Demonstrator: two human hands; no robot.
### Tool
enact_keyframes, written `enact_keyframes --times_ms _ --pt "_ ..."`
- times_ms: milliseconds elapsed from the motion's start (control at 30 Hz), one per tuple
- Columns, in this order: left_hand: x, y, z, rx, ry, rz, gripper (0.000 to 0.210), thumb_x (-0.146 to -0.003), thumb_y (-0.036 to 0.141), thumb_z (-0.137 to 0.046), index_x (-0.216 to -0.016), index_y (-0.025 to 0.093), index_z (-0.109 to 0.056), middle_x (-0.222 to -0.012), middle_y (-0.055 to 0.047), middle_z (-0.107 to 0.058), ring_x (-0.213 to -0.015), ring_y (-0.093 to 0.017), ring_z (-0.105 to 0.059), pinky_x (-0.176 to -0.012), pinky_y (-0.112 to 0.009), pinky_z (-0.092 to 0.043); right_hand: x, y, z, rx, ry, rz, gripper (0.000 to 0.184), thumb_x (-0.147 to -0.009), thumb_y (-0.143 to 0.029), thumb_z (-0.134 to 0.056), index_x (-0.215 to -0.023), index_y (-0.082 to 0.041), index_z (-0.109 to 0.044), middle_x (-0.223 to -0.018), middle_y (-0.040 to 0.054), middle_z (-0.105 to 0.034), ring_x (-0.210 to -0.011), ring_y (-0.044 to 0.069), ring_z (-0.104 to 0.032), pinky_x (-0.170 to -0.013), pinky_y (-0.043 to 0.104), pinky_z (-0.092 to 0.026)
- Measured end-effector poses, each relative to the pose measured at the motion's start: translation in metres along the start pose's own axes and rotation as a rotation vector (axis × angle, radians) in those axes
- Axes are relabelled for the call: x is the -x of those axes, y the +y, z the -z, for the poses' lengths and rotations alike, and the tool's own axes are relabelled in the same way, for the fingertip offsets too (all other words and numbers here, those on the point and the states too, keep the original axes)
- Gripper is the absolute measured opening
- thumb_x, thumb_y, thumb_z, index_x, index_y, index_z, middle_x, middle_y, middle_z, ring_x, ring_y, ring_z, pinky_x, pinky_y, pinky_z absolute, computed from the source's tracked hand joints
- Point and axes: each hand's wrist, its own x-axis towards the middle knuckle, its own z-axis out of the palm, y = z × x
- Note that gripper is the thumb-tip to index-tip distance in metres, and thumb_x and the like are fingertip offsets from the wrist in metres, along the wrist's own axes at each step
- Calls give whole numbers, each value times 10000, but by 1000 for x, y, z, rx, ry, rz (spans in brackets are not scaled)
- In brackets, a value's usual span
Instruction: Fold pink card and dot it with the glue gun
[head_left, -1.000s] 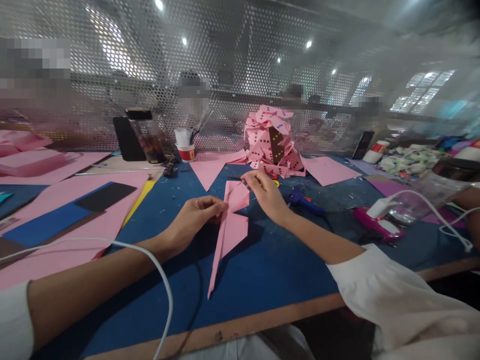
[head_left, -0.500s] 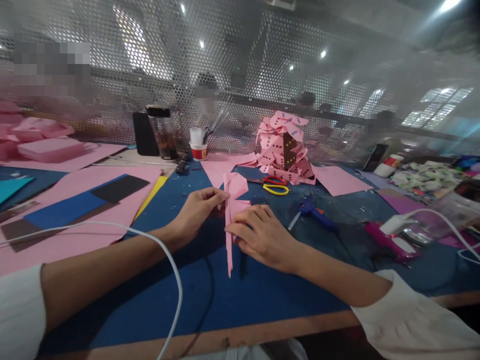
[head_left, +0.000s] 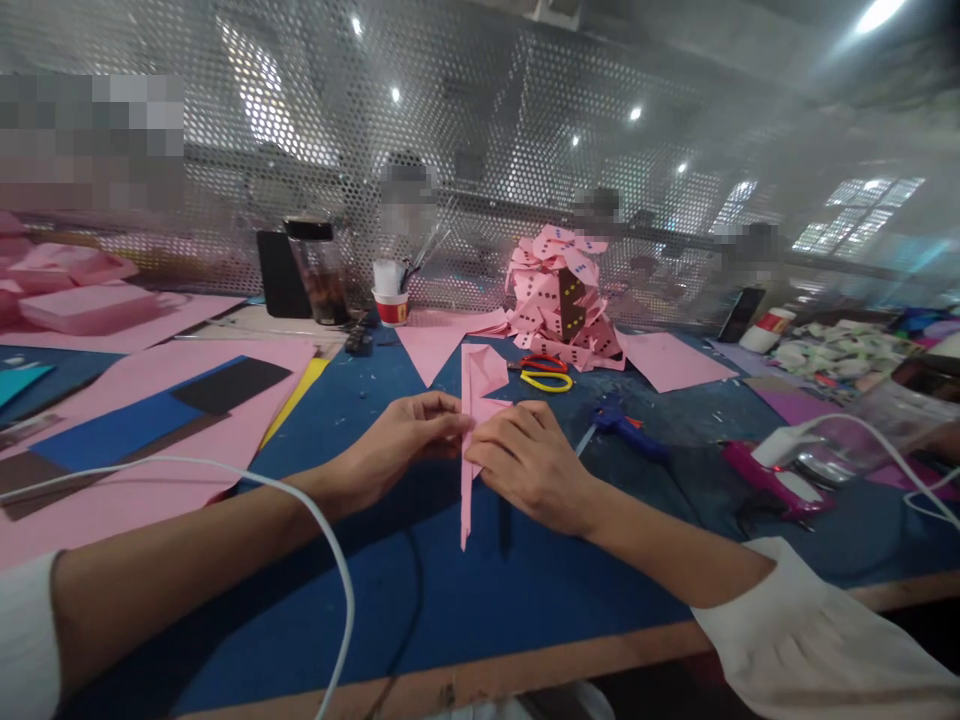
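Between my hands, above the blue table top (head_left: 420, 620), is a pink folded paper piece (head_left: 484, 370) with a long narrow strip hanging toward me. My left hand (head_left: 409, 440) pinches the strip's left edge between thumb and fingers. From the other side, my right hand (head_left: 529, 465) is closed on the paper, its fingers covering the middle part. Beyond them lie scissors (head_left: 547, 378) with red and yellow handles. A blue glue gun (head_left: 626, 428) rests to the right of my right hand.
A white cable (head_left: 341, 570) loops across my left forearm. At the back stand a dotted pink paper construction (head_left: 559, 300), a lidded jar (head_left: 319, 275) and a red-and-white cup (head_left: 391, 308). Pink sheets (head_left: 277, 440) lie left; a magenta device (head_left: 776, 480) lies right.
My left hand has slid down the strip toward my right hand. The paper piece sits slightly further right in view, and its upper folded part shows more fully.
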Motion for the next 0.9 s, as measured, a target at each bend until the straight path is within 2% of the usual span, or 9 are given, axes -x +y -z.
enact_keyframes --times_ms 133,233,633,767,900 --pt "0 -1 0 41 -60 23 295 -741 273 -829 -957 182 -650 -859 -4 -689 -771 -125 -651 -770 -273 -517 0 3 0 -10 19 -40 145 -1004 -188 -521 -1082 -181 -644 -1064 56 -701 -1037 213 -550 -985 401 -349" --pt "-1 -2 2 43 -58 14 336 -748 257 -828 -1018 189 -640 -900 -15 -709 -788 -128 -667 -784 -278 -521 0 3 -1 -18 22 -73 145 -1011 -205 -516 -1070 -185 -647 -1070 61 -700 -1031 212 -548 -970 397 -351" --pt "-1 -3 2 31 -10 -45 433 -691 212 -862 -1054 174 -629 -887 -18 -728 -742 -126 -665 -739 -251 -507 -2 4 1 -42 43 -117 171 -1024 -269 -531 -1047 -186 -679 -1051 58 -700 -1013 209 -543 -961 395 -340" --pt "-1 -4 1 27 -39 -73 430 -702 209 -856 -1062 165 -626 -893 -29 -733 -773 -141 -678 -771 -267 -510 -2 3 1 -60 62 -140 163 -1020 -264 -541 -1000 -189 -684 -1048 53 -705 -1007 205 -548 -962 391 -344" --pt "1 -4 -1 19 -46 -81 404 -700 204 -853 -1036 162 -631 -881 -24 -734 -750 -134 -673 -720 -246 -498 -2 3 2 -90 77 -164 159 -1018 -270 -551 -981 -196 -687 -1058 47 -701 -1013 204 -549 -960 390 -348"
